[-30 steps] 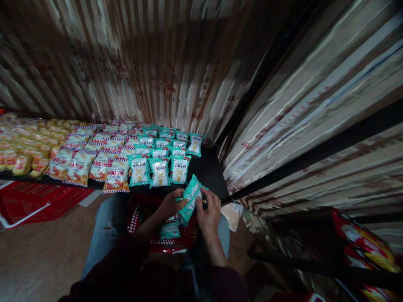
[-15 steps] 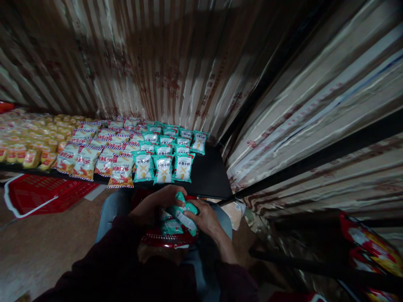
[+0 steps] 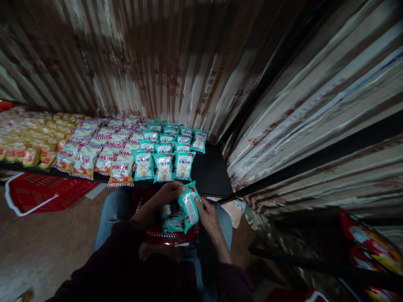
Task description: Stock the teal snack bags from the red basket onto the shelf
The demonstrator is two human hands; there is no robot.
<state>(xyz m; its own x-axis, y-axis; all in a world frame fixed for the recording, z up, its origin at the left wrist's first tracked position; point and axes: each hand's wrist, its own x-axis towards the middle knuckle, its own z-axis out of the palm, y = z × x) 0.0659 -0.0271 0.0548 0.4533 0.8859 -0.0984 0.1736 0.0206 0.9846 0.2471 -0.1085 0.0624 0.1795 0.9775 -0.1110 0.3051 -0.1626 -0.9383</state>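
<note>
Knees in blue denim flank a red basket with small packets inside. Over it, the left hand is clamped on one side of a teal packet, the right hand on the other. Just beyond, a black shelf carries rows of white-fronted packets, striped-edge bags to their left, and behind rises a creased, striped sheet.
</note>
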